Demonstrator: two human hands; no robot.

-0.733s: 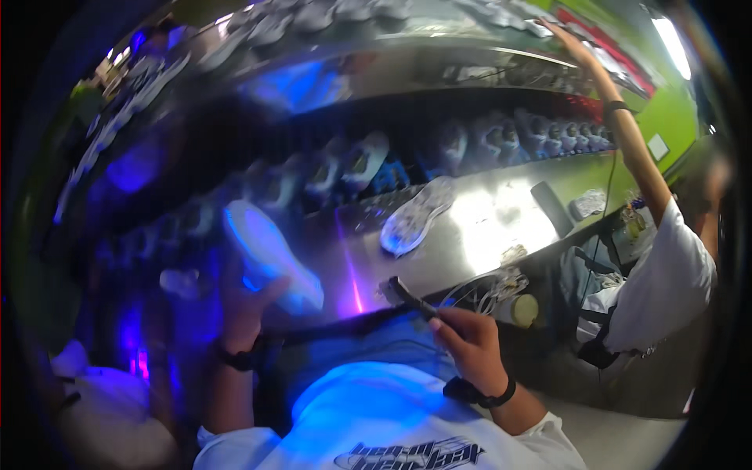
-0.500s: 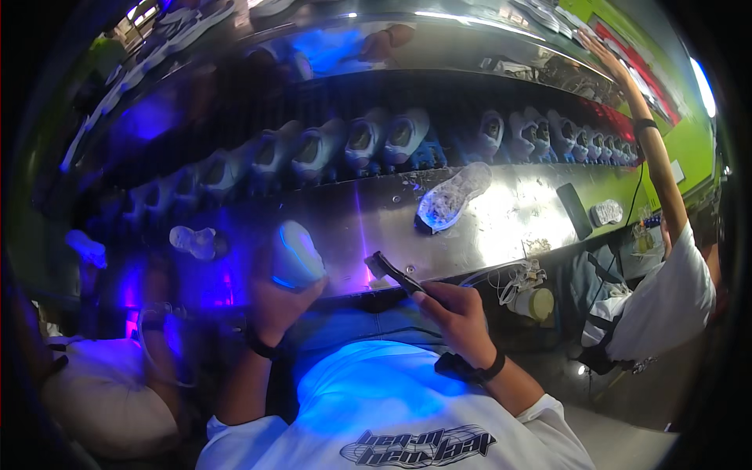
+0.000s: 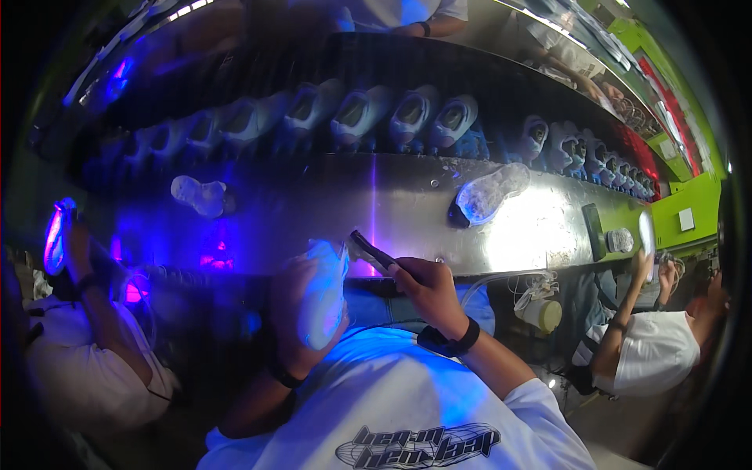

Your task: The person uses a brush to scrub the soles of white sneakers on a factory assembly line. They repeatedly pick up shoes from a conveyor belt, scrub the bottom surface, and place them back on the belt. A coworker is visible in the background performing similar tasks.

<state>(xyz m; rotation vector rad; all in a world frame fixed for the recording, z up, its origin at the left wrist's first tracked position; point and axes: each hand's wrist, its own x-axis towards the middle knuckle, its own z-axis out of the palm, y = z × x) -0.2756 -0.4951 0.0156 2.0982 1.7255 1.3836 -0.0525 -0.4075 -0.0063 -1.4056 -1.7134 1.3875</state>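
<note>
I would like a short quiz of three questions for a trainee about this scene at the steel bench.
1. True or false: the left hand holds a shoe sole.
2. What does the right hand hold? A) dark slim tool B) cup C) cloth
3. Fill in: a clear sole lies on the ____ bench.

Key: 1 true; 2 A; 3 steel.

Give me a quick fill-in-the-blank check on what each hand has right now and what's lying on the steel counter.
1. The left hand holds a pale shoe ____ against the chest.
2. The right hand grips a dark ____ whose tip meets the shoe sole.
3. Another sole lies on the ____ counter.
4. A row of shoes stands ____ the counter.

Missing: sole; brush; steel; behind
</note>
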